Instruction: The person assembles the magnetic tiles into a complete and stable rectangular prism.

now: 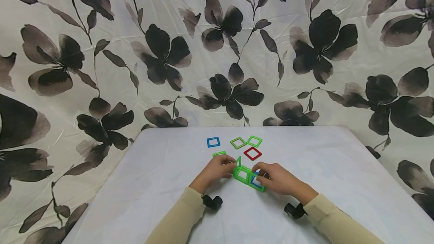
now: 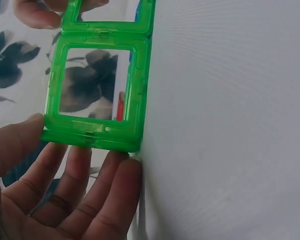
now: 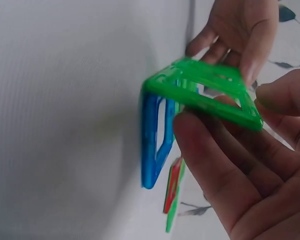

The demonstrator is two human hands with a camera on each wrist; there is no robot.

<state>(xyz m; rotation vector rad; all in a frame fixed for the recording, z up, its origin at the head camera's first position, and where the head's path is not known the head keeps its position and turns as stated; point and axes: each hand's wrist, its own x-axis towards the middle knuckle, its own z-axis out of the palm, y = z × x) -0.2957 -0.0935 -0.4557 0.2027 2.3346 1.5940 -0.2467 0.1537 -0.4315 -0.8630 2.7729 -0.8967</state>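
Two green square frames (image 2: 105, 34) stand upright edge to edge, a blue frame (image 3: 149, 135) angled behind the right one

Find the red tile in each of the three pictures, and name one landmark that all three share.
Head: the red tile lies beyond the joined green tiles, slightly right of and below centre.
Left wrist: only a red sliver shows, at the lower right of a green opening.
Right wrist: low, just right of centre, the red tile appears nearly edge-on.
Landmark: the joined green tiles.
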